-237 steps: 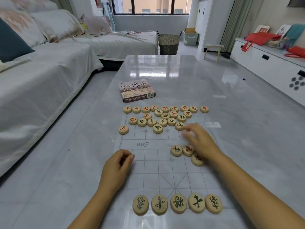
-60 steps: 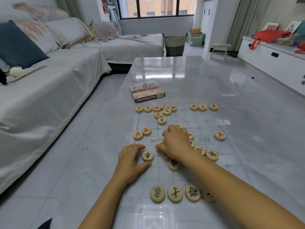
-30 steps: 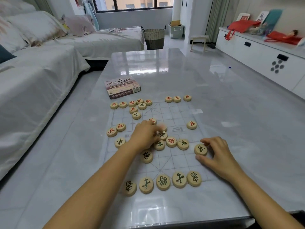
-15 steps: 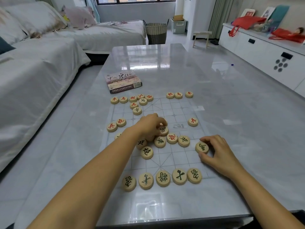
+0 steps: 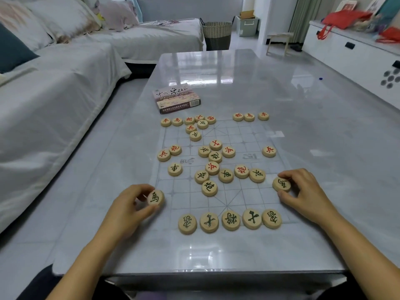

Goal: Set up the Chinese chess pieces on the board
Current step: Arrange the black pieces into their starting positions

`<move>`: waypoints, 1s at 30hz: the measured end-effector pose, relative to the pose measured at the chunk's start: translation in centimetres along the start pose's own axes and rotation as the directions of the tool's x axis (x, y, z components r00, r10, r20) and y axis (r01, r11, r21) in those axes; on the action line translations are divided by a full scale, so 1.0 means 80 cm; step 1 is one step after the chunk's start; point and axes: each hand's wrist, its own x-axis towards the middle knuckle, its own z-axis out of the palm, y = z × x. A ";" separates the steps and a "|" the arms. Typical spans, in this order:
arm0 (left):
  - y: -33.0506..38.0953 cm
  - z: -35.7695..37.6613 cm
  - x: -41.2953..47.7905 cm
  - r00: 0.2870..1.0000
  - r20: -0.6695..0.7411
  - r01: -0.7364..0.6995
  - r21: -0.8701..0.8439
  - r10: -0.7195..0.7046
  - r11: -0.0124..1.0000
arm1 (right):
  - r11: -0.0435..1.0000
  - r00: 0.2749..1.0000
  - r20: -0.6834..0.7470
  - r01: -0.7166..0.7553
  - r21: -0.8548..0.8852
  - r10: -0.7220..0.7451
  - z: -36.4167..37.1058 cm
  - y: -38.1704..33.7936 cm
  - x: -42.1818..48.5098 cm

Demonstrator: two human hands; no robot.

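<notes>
Head view, looking down on a glossy grey table point(image 5: 303, 131) with a thin, see-through board point(image 5: 238, 135) spread flat on it. The left hand point(image 5: 127, 207) pinches a black-marked horse piece point(image 5: 155, 198) between thumb and fingers at the board's near left edge; whether that piece touches the surface cannot be told. The right hand point(image 5: 303, 191) closes thumb and fingers around another black-marked piece point(image 5: 281, 184) at the board's near right edge, low on the surface. Between the two hands, five black pieces point(image 5: 230, 220) stand in a row along the near edge, side by side. A loose cluster of mixed pieces point(image 5: 216, 167), red and black, lies around the middle of the board, with a red-marked piece point(image 5: 269, 151) apart on the right and two more on the left. Red pieces point(image 5: 188, 120) line the far edge, in a left group and a right group. Just beyond them lies the game box point(image 5: 176, 98), and a sofa point(image 5: 54, 94) runs along the left.
</notes>
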 end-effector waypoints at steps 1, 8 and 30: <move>-0.006 0.000 -0.013 1.000 0.007 0.001 0.017 -0.001 1.000 | 1.000 1.000 -0.001 -0.003 -0.009 0.003 0.000 0.000 0.000; -0.010 0.014 -0.050 0.993 0.028 -0.117 0.089 0.115 0.989 | 0.999 0.997 0.063 -0.051 -0.013 0.052 -0.005 -0.006 0.001; -0.005 0.008 -0.044 0.992 0.119 -0.047 -0.007 0.048 0.999 | 1.000 0.999 0.031 -0.026 0.009 0.025 -0.013 -0.011 -0.081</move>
